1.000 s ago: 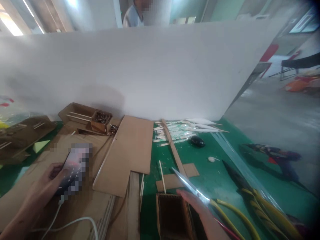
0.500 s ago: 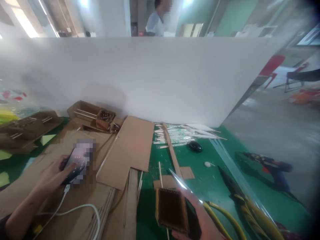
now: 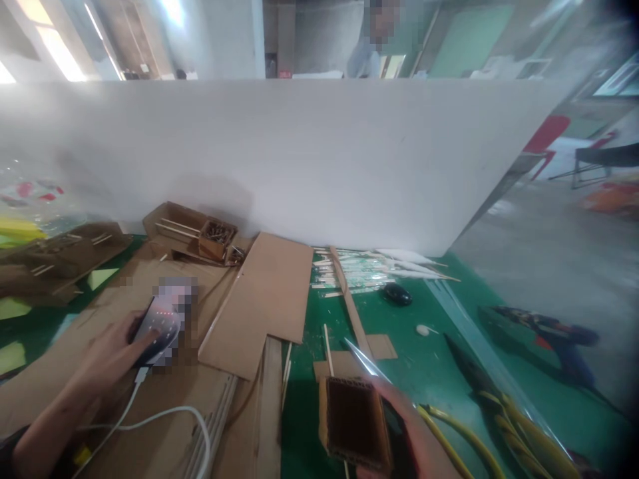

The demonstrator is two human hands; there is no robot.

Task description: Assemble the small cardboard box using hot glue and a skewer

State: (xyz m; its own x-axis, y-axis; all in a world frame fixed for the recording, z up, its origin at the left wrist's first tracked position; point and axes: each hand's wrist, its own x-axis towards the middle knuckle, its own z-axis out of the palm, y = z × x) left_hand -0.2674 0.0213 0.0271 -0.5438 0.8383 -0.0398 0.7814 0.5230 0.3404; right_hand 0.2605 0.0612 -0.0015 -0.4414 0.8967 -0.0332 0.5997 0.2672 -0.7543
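My left hand [image 3: 108,352] grips a lit phone [image 3: 156,329] above the cardboard, its thumb on the screen's keypad. A white cable [image 3: 141,376] is plugged into the phone's lower end. At the bottom, my right hand [image 3: 422,426] is closed around a small open cardboard box [image 3: 355,422], whose dark inside faces me. Just beyond this box a shiny pointed metal tool [image 3: 363,358] shows; my fingers hide its rear part, so I cannot tell whether they touch it. A thin stick [image 3: 328,347] passes behind the box.
Cardboard sheets [image 3: 272,279] cover the middle left. Cardboard trays [image 3: 174,223] stand near a white panel [image 3: 299,159]. Wrapped sticks [image 3: 349,269], a black mouse-like object [image 3: 398,294], yellow-handled pliers [image 3: 519,426] and a blue drill-like tool [image 3: 564,339] lie rightward. A person [image 3: 364,56] is beyond the panel.
The view has shifted slightly, so the table things sit a little further right. Both hands keep their holds. The person beyond the panel has moved right.
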